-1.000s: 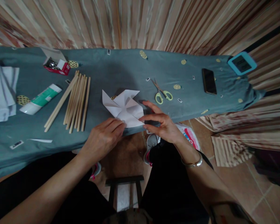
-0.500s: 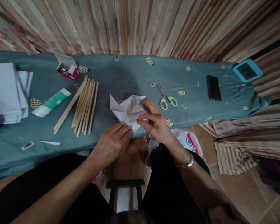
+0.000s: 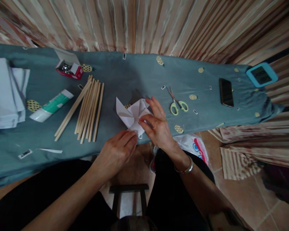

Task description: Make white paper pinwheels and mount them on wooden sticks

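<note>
A white paper pinwheel (image 3: pixel 130 117), its blades partly folded, is between my hands near the table's front edge. My left hand (image 3: pixel 119 147) pinches its near corner with thumb and fingers. From the right, my right hand (image 3: pixel 157 123) grips a folded blade close to the middle, thumb and index finger together, the other fingers reaching along the paper's right side. Part of the paper is hidden behind the right fingers. Green-handled scissors (image 3: pixel 177 102) lie on the cloth just right of my right hand, blades slightly apart.
Several wooden sticks (image 3: pixel 89 110) lie left of the paper, beside a green-and-white tube (image 3: pixel 51 106). Behind them stands an open red box (image 3: pixel 68 69) of small metal pieces. A paper stack (image 3: pixel 4 93) is far left; a phone (image 3: pixel 226 92) and blue-framed digital display (image 3: pixel 262 74) are right.
My right thumb and index finger have moved slightly left, toward the pinwheel's middle, bringing a blade inward. The left hand keeps its pinch. The whole view has shifted a little.
</note>
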